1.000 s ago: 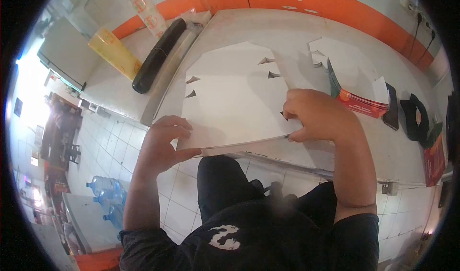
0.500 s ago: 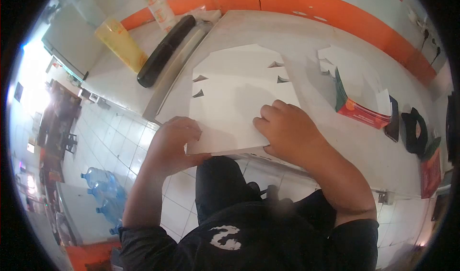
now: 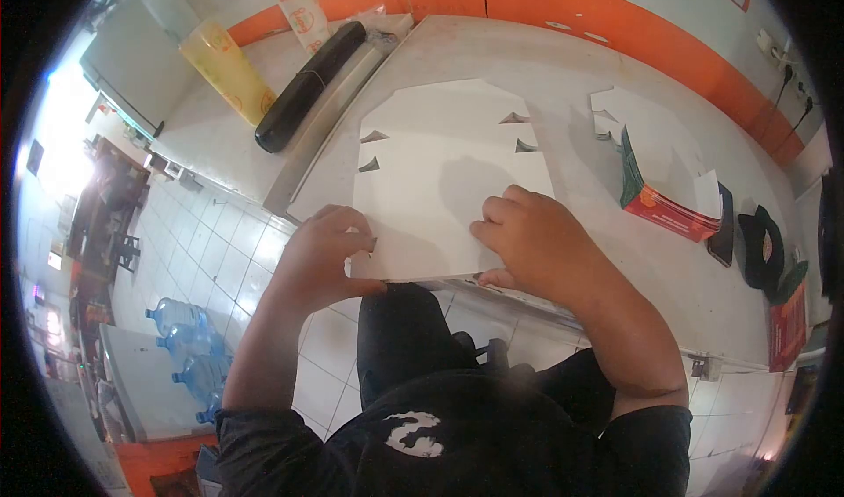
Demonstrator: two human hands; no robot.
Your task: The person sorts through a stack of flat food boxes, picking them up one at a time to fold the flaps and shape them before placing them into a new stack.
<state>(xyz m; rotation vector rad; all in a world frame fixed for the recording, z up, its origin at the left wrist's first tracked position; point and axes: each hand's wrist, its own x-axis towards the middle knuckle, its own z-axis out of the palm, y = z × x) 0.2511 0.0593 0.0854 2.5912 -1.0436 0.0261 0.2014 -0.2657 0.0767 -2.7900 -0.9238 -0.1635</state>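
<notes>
Since a second ago, the right hand (image 3: 536,242) has come from the right edge of the white cardboard sheet (image 3: 440,172) to its near edge. At left, I see the left hand (image 3: 316,255) pinching the near corner, thumb below, probably so the sheet does not slide. The sheet lies flat on the table (image 3: 571,66), near edge over the rim; it is plain white, with small cut tabs on both sides. The right grip is closed on it too, fingers on top, thumb under.

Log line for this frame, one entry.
left hand: pinches near-left edge of cardboard sheet | right hand: grips near-right edge | surface: counter, sheet flat | nearby: printed stack right
</notes>
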